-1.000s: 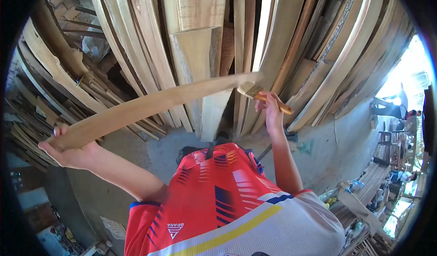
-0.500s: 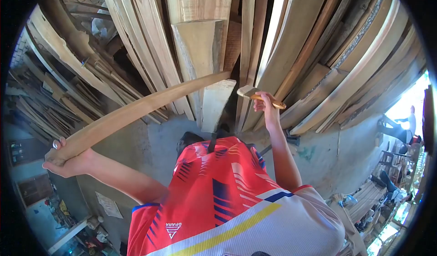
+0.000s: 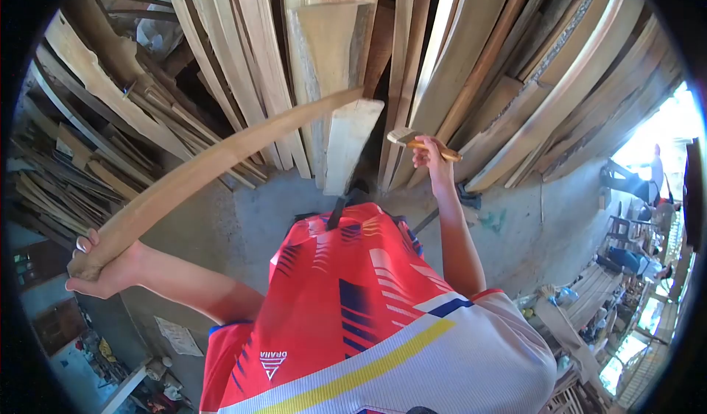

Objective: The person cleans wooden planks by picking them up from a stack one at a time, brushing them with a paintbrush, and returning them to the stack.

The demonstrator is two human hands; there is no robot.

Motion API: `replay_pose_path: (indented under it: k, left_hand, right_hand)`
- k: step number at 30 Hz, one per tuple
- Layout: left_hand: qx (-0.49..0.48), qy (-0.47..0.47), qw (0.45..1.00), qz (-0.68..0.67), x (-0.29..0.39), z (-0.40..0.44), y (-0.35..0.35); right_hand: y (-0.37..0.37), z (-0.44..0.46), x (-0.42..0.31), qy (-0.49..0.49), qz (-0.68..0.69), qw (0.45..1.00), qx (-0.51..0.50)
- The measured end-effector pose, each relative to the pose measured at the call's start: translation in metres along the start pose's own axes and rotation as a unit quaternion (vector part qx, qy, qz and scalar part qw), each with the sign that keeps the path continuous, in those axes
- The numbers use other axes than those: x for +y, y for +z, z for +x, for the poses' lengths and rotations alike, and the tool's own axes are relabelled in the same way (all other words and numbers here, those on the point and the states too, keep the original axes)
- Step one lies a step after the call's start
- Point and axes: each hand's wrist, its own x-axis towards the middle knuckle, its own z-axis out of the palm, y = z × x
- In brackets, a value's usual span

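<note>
My left hand (image 3: 103,270) is wrapped round the near end of a long, narrow wooden board (image 3: 221,152). The board slants up and away to the right, and its far end lies in front of the leaning planks, close to a short pale board (image 3: 352,138). Whether that far end touches anything I cannot tell. In my right hand (image 3: 434,160) is a wide flat paintbrush (image 3: 412,140), its wooden handle between my fingers and its light bristles pointing left. The brush is apart from the long board, to the right of its far end.
Tall planks (image 3: 471,53) lean side by side ahead of me. Thin wood strips (image 3: 66,186) are piled at the left. Grey concrete floor (image 3: 254,219) shows around my body. At the far right are a person (image 3: 641,182) and a cluttered wooden bench (image 3: 589,296).
My view has tilted slightly, so the planks and floor sit higher. Both hands keep their holds; the board and the brush have shifted only a little.
</note>
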Motion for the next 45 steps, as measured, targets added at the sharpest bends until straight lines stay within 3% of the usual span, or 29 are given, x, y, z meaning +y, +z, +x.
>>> replay_pose_path:
  k: [8,12,15,16,19,22,28,31,35,45]
  left_hand:
    - [-0.012,-0.037,0.999,-0.023,-0.003,0.024,0.002]
    - [-0.055,-0.066,0.994,-0.068,-0.015,0.047,-0.008]
    - [-0.095,-0.108,0.989,-0.026,-0.008,0.038,-0.004]
    - [-0.152,-0.091,0.983,-0.049,-0.014,0.045,-0.007]
    - [-0.159,-0.036,0.987,0.008,-0.005,0.034,-0.005]
    - [-0.175,-0.033,0.984,-0.017,-0.003,0.047,-0.022]
    - [-0.186,-0.049,0.98,-0.052,0.0,0.061,-0.034]
    - [-0.198,-0.013,0.98,0.011,0.0,0.054,-0.027]
    - [-0.172,-0.04,0.984,0.001,-0.007,0.044,-0.027]
    - [-0.139,-0.119,0.983,-0.027,0.0,0.046,-0.015]
  right_hand:
    - [0.031,-0.092,0.025,-0.036,0.006,0.999,0.036]
    - [0.038,-0.153,0.038,-0.013,-0.012,0.992,0.125]
    - [0.036,-0.195,0.052,-0.05,0.007,0.98,0.192]
    - [0.031,-0.206,0.053,-0.039,-0.019,0.976,0.211]
    - [0.021,-0.229,0.054,-0.027,0.006,0.967,0.254]
    - [0.016,-0.239,0.049,-0.041,0.002,0.956,0.29]
    - [0.009,-0.231,0.031,-0.071,-0.006,0.954,0.292]
    - [0.011,-0.235,0.024,-0.083,-0.008,0.954,0.288]
    - [0.013,-0.236,0.014,-0.088,-0.026,0.949,0.3]
    - [0.033,-0.192,-0.006,-0.104,-0.054,0.972,0.205]
